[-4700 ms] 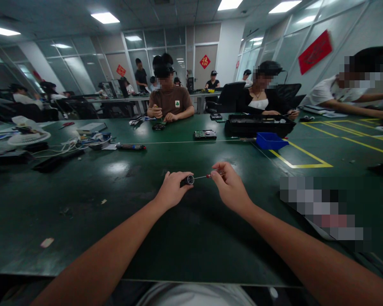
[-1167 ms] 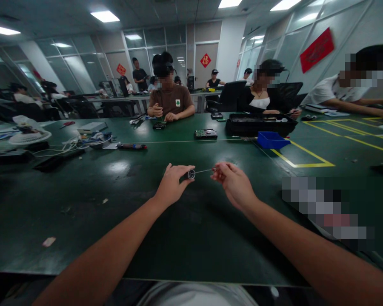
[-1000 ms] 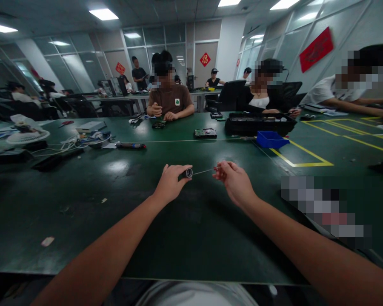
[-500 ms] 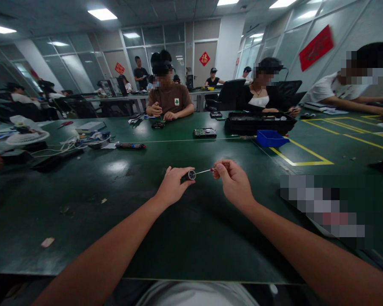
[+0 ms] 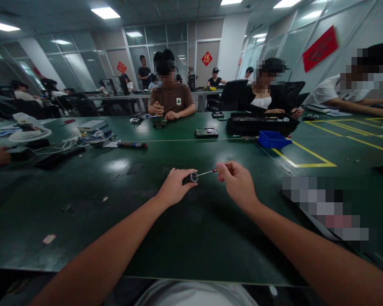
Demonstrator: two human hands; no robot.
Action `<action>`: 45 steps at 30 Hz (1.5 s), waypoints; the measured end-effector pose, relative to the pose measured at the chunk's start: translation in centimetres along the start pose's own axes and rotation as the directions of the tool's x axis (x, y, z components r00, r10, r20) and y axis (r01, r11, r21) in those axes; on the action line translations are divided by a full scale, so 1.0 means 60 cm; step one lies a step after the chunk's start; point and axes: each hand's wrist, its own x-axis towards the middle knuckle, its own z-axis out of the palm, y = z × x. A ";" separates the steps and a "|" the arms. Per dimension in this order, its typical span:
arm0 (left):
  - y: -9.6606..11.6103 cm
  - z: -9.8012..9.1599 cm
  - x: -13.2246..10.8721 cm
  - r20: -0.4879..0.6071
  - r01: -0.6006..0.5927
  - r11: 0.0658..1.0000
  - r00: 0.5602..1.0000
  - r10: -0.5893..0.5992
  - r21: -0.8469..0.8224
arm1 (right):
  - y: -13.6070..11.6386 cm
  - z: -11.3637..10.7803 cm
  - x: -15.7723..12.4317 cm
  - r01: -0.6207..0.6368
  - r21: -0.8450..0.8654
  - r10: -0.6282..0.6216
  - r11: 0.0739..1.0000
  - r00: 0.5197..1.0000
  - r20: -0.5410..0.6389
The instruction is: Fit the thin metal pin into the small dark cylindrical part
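Near the middle of the green table, my left hand [image 5: 176, 186] is closed around a small dark cylindrical part [image 5: 194, 177] with a pale ring at its open end, which faces right. My right hand [image 5: 238, 180] grips the reddish handle of a screwdriver [image 5: 207, 172]. The thin metal shaft points left, and its tip reaches into the ringed opening; how deep it sits I cannot tell. Most of the cylinder is hidden behind my left fingers, and much of the handle is inside my right fist.
Beyond my hands lie a dark pen-shaped tool [image 5: 132, 145], a hard drive [image 5: 207, 133], a blue bin [image 5: 273, 139] and a long black casing [image 5: 263, 124]. Cables and a white fan part [image 5: 30, 132] sit at left. A blurred sheet [image 5: 325, 212] lies right. Co-workers sit across the table.
The whole view has shifted slightly, with things appearing a little further right. My right fingers have changed their hold on the screwdriver handle a little. Its tip remains at the cylinder's opening.
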 end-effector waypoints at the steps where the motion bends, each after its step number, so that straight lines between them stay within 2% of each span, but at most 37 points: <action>1: 0.001 0.000 0.000 0.001 0.001 1.000 1.000 -0.001 0.000 | -0.002 -0.002 -0.002 0.003 -0.058 -0.003 0.998 1.000 -0.001; 6: 0.001 -0.003 0.000 0.000 0.011 1.000 1.000 -0.011 0.007 | -0.006 -0.005 -0.009 0.099 -0.198 -0.101 0.975 0.995 0.002; 13: -0.007 -0.001 0.000 -0.027 0.004 1.000 1.000 -0.004 0.021 | -0.008 -0.002 -0.014 0.252 -0.151 -0.229 0.956 0.961 0.155; 15: -0.008 0.000 0.000 -0.024 0.000 1.000 1.000 0.001 0.022 | -0.009 -0.003 -0.014 0.241 -0.171 -0.209 0.955 0.960 0.187; 20: -0.009 -0.002 0.001 -0.040 0.021 0.999 0.999 -0.019 0.034 | 0.000 -0.001 -0.009 0.112 -0.217 -0.069 0.970 0.978 0.198; 24: -0.010 0.000 0.003 -0.019 0.001 0.999 1.000 -0.001 0.040 | 0.006 0.005 -0.010 0.112 -0.138 -0.085 0.984 0.979 0.187; 29: -0.011 -0.004 0.002 -0.039 0.020 0.999 0.999 -0.018 0.037 | 0.004 0.003 -0.014 0.146 -0.126 -0.115 0.981 0.967 0.229; 32: -0.009 -0.008 0.002 -0.038 0.029 0.999 0.999 -0.028 0.039 | 0.007 0.001 -0.012 0.101 -0.127 -0.067 0.987 0.967 0.244; 35: -0.005 -0.009 0.001 -0.019 0.029 0.998 0.999 -0.028 0.048 | 0.013 0.005 -0.009 0.041 -0.074 -0.025 0.996 0.979 0.200; 38: 0.001 -0.009 0.001 -0.002 0.034 0.997 0.999 -0.034 0.068 | 0.019 0.012 -0.004 -0.013 0.117 0.002 0.993 0.995 0.100; 40: 0.003 -0.010 0.001 -0.039 0.010 0.997 0.999 -0.008 0.070 | 0.022 0.014 0.002 -0.075 0.265 0.056 0.961 0.995 0.079; 43: 0.002 -0.015 0.002 -0.106 -0.082 0.993 0.990 0.091 0.091 | 0.025 0.012 0.013 -0.280 0.476 0.209 0.834 0.958 0.197; 45: 0.000 -0.018 0.003 -0.109 -0.087 0.991 0.989 0.098 0.103 | 0.029 0.009 0.017 -0.345 0.505 0.257 0.792 0.937 0.237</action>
